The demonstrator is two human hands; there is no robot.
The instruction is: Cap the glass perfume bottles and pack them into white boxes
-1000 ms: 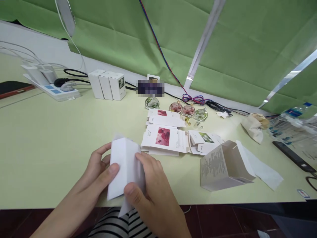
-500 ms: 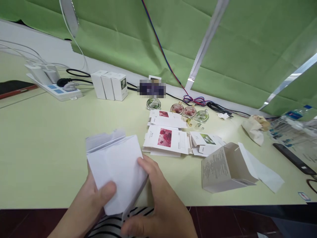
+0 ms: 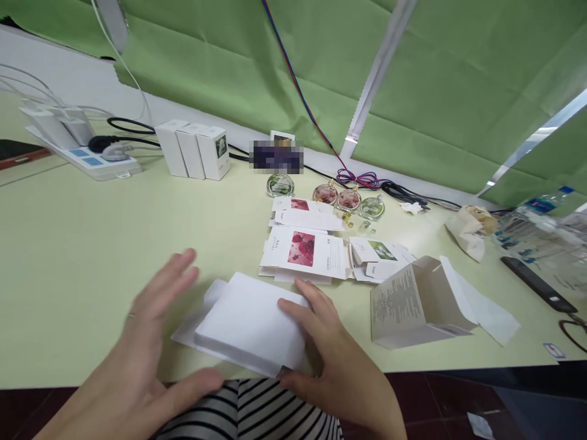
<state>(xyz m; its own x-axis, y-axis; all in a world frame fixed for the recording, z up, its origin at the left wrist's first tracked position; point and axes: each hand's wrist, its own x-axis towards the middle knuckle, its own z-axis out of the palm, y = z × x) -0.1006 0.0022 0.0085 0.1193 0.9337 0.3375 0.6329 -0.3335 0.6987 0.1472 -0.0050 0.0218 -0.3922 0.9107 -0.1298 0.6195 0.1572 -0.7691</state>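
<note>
Steadying the white packet [image 3: 254,321] at the counter's [image 3: 105,256] near edge, my right hand [image 3: 337,360] is clasping its right end; my left hand [image 3: 135,351] is hovering apart, opened wide. Next, the loose paper [image 3: 187,329] is probably needing my left hand.

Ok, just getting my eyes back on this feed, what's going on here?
A person at a table has a white cardboard piece near the front edge. The right hand holds its right end, fingers on top, while the left hand is open at the left end, not gripping it. Just beyond lie flower-printed cartons, with four round bottles behind them. An open box is to the right, and three white boxes stand together at the back left.
</note>
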